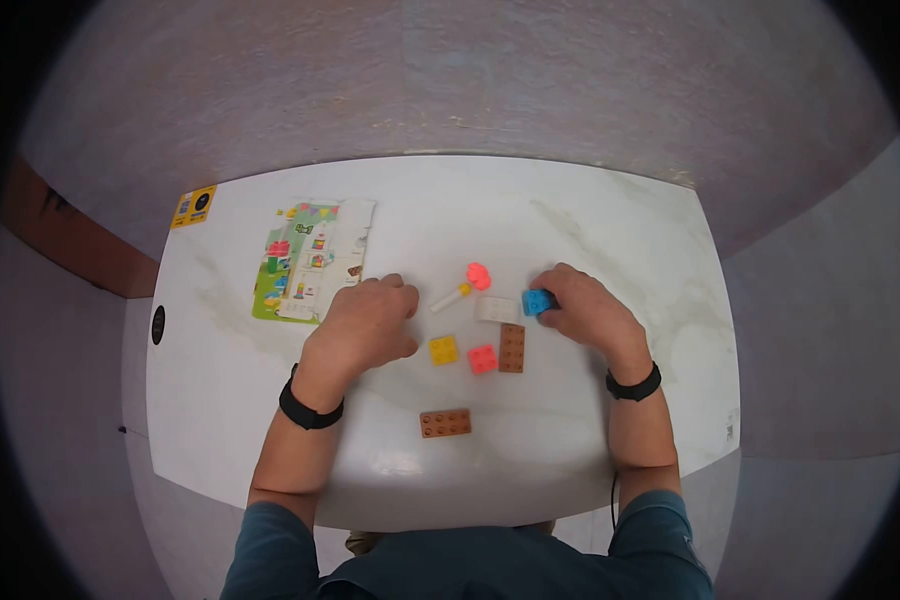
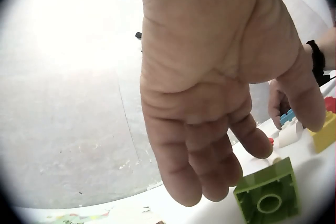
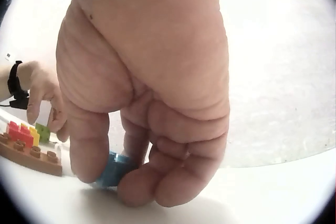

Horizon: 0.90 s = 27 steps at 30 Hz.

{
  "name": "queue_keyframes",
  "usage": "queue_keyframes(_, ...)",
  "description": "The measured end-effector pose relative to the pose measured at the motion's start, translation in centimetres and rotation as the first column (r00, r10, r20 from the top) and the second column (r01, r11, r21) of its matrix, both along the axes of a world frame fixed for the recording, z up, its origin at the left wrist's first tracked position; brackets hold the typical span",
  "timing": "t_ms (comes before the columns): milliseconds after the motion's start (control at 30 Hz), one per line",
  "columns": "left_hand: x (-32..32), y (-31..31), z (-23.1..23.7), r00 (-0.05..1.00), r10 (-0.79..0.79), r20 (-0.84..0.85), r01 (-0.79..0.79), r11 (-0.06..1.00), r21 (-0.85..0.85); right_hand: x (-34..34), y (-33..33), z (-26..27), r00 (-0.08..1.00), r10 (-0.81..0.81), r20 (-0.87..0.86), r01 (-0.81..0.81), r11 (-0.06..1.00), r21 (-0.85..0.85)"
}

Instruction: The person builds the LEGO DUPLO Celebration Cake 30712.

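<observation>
Just beside the white brick (image 1: 495,310), the right hand (image 1: 588,312) pinches between thumb and fingers the blue studded brick (image 1: 537,302), whose probably light, stiff plastic is best gripped by opposite walls, while the left hand (image 1: 362,322), fingers relaxed, holds nothing near the green brick (image 2: 269,181).

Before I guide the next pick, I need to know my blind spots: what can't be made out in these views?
Head view: the green brick, apparently hidden by the left hand.
Right wrist view: much of the blue brick, covered by the thumb and fingers of the right hand.
Left wrist view: part of the yellow brick, cut off by the right edge.
Head view: fine print in the booklet, too small.
</observation>
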<state>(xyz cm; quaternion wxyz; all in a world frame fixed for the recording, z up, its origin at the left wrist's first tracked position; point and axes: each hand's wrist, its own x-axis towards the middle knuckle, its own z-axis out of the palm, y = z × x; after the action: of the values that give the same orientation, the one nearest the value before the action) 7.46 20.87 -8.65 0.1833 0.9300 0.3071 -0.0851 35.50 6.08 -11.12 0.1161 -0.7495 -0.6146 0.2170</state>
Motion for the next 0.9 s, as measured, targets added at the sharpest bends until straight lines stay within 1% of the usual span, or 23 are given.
queue_keyframes(67, -0.3, -0.4, 0.3, 0.993, 0.027, 0.112, -0.032, 0.999, 0.042, 0.0, 0.0, 0.4, 0.993, -0.015, -0.115, 0.019, 0.999, 0.033)
queue_keyframes(100, -0.3, -0.5, 0.6, 0.993, 0.029, 0.117, -0.034, 0.999, 0.042, -0.1, 0.0, 0.8, 0.994, -0.013, -0.11, 0.017, 0.999, 0.032)
queue_keyframes(167, -0.5, -0.5, 1.1, 0.968, -0.014, 0.252, 0.004, 0.999, 0.039, -0.4, 0.0, 2.1, 0.948, 0.005, -0.318, 0.013, 0.998, 0.054)
queue_keyframes(200, -0.5, -0.6, 1.4, 0.967, -0.006, 0.256, -0.006, 0.999, 0.043, -0.7, 0.0, 2.9, 0.949, 0.015, -0.314, 0.004, 0.998, 0.058)
queue_keyframes(267, -0.2, -1.2, 2.0, 0.885, -0.036, 0.464, 0.081, 0.994, -0.077, -1.5, -0.2, 4.0, 0.825, -0.065, -0.561, 0.013, 0.995, -0.096)
queue_keyframes(333, 0.1, -2.1, 1.9, 0.811, -0.052, 0.583, 0.142, 0.984, -0.109, -2.3, -0.5, 3.4, 0.792, 0.034, -0.609, -0.026, 0.999, 0.022)
queue_keyframes(367, 0.3, -2.6, 1.3, 0.747, -0.072, 0.661, 0.189, 0.976, -0.107, -2.6, -0.5, 3.1, 0.718, 0.003, -0.696, -0.019, 1.0, -0.015)
queue_keyframes(400, 0.3, -3.2, 1.9, 0.749, -0.076, 0.658, 0.235, 0.96, -0.156, -2.8, -0.5, 3.0, 0.639, -0.038, -0.768, -0.015, 0.998, -0.062)
queue_keyframes(433, 0.7, -3.4, 2.0, 0.707, -0.111, 0.698, 0.313, 0.935, -0.168, -3.2, -0.4, 3.4, 0.595, -0.033, -0.803, -0.027, 0.998, -0.061)
queue_keyframes(467, 1.1, -4.0, 1.9, 0.758, -0.11, 0.642, 0.266, 0.952, -0.151, -3.5, -0.5, 3.7, 0.555, -0.045, -0.831, -0.023, 0.997, -0.07)
queue_keyframes(500, 1.3, -4.3, 1.9, 0.767, -0.104, 0.633, 0.246, 0.959, -0.141, -3.7, -0.5, 3.7, 0.546, -0.023, -0.837, -0.044, 0.997, -0.056)
queue_keyframes(567, 1.9, -4.9, 1.8, 0.78, -0.133, 0.611, 0.293, 0.941, -0.17, -3.9, -0.7, 3.6, 0.472, -0.029, -0.881, -0.065, 0.996, -0.068)
queue_keyframes(600, 2.1, -5.2, 1.1, 0.696, -0.184, 0.695, 0.283, 0.958, -0.03, -4.2, -0.7, 3.8, 0.476, -0.044, -0.878, -0.057, 0.995, -0.081)
queue_keyframes(633, 2.2, -5.2, 0.9, 0.699, -0.184, 0.691, 0.283, 0.959, -0.031, -4.3, -0.7, 3.8, 0.472, -0.043, -0.881, -0.058, 0.995, -0.08)
queue_keyframes(700, 2.4, -5.3, 0.6, 0.659, -0.208, 0.723, 0.292, 0.956, 0.01, -4.3, -0.9, 3.7, 0.427, -0.029, -0.904, -0.071, 0.995, -0.066)
queue_keyframes(733, 2.5, -5.5, 0.5, 0.659, -0.207, 0.723, 0.291, 0.957, 0.009, -4.3, -1.0, 3.6, 0.426, -0.03, -0.904, -0.071, 0.995, -0.066)
queue_keyframes(800, 2.7, -5.8, 0.4, 0.589, -0.219, 0.778, 0.247, 0.965, 0.086, -4.2, -1.1, 3.3, 0.375, 0.0, -0.927, -0.034, 0.999, -0.013)
queue_keyframes(833, 2.7, -5.8, 0.4, 0.589, -0.22, 0.778, 0.246, 0.965, 0.086, -4.1, -1.2, 3.3, 0.375, 0.001, -0.927, -0.034, 0.999, -0.013)
queue_keyframes(900, 2.8, -5.8, 0.3, 0.594, -0.129, 0.794, 0.26, 0.965, -0.037, -3.7, -1.4, 3.4, 0.345, 0.069, -0.936, 0.017, 0.997, 0.079)
